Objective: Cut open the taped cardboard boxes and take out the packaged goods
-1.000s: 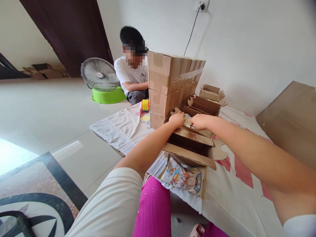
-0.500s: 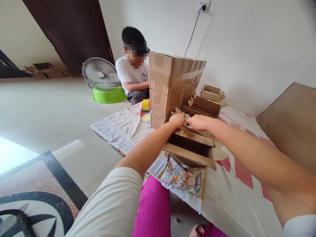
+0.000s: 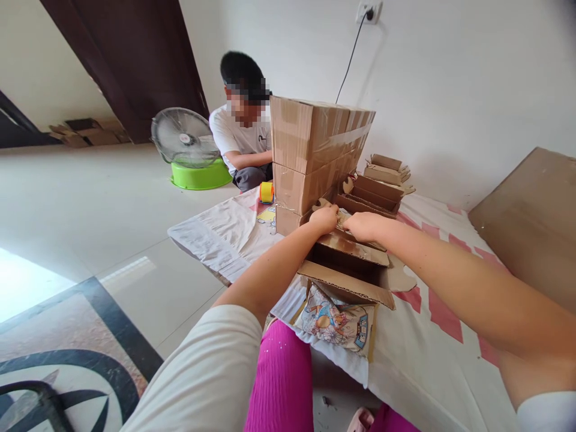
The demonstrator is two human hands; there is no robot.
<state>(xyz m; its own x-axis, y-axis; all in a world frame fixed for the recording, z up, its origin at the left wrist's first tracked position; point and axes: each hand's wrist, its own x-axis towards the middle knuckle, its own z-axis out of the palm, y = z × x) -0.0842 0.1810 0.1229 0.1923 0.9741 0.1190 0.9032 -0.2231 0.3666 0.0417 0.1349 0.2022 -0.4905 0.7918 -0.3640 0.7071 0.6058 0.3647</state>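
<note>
My left hand is closed at the left end of an open cardboard box, its fingers curled down and partly hidden. Close beside it, my right hand is closed too, with its fingertips bent toward the box's inside. A bit of light, printed material shows between the hands, but what the fingers hold cannot be made out. Nearer to me stands another open cardboard box with its flaps spread and a dark inside. Against its front leans a printed packet with a colourful cartoon figure.
Taped cardboard boxes are stacked just beyond my left hand. More open boxes stand behind my hands. A cloth covers the low table. Yellow-orange tape lies by a seated person; a fan stands left.
Both hands stay at the same box, with only a slight shift of my right hand to the right. The view has moved a little; the boxes and packet stay in place.
</note>
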